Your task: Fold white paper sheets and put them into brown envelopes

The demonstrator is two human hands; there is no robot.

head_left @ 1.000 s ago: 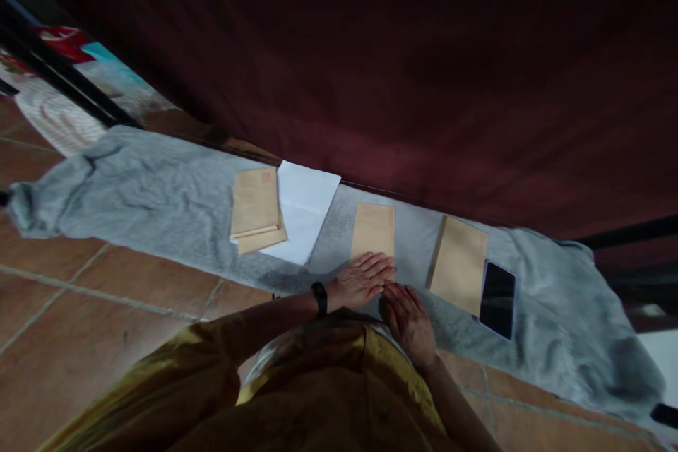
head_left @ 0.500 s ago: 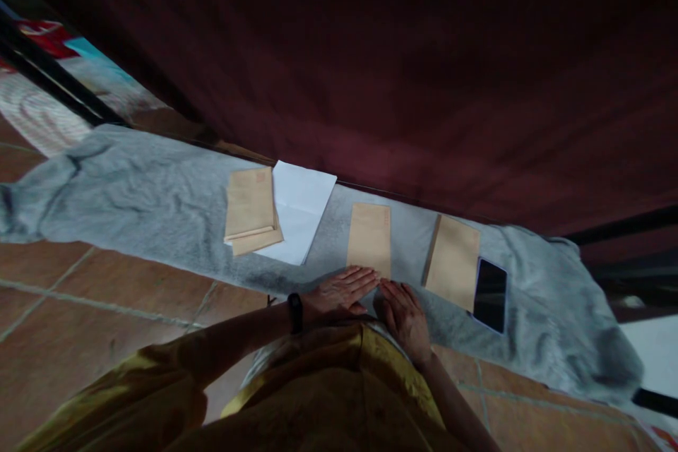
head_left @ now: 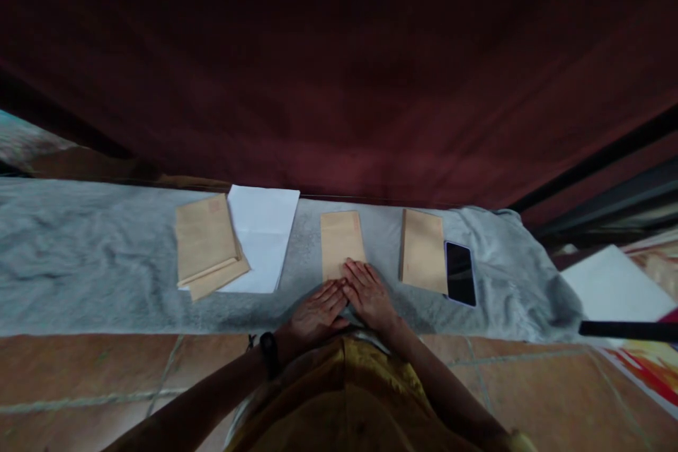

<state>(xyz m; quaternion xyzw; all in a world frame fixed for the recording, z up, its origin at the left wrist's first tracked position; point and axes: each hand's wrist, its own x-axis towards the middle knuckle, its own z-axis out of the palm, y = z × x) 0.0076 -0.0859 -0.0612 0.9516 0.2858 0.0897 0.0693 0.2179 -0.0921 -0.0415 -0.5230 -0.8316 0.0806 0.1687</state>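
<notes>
A brown paper envelope [head_left: 340,236] lies flat on the grey cloth in front of me. My right hand [head_left: 369,294] rests with outstretched fingers on the envelope's lower right part. At its lower edge is my left hand [head_left: 318,311], fingers flat and stretched, the tips touching those of the right. Neither hand grips anything. On the left, several brown envelopes [head_left: 205,236] are piled partly over white paper sheets [head_left: 265,226]. To the right lies a thick stack of brown envelopes [head_left: 424,248].
A dark-screened phone [head_left: 460,273] lies beside the right stack. The grey cloth [head_left: 106,254] covers a long narrow surface. A dark red curtain [head_left: 339,106] hangs behind it. Tiled floor [head_left: 85,371] shows below, and a white board-like item [head_left: 617,289] lies at the right.
The view has turned and levelled. My right hand has moved up onto the envelope, while my left hand has slid down toward its lower edge. The envelope stays on the cloth.
</notes>
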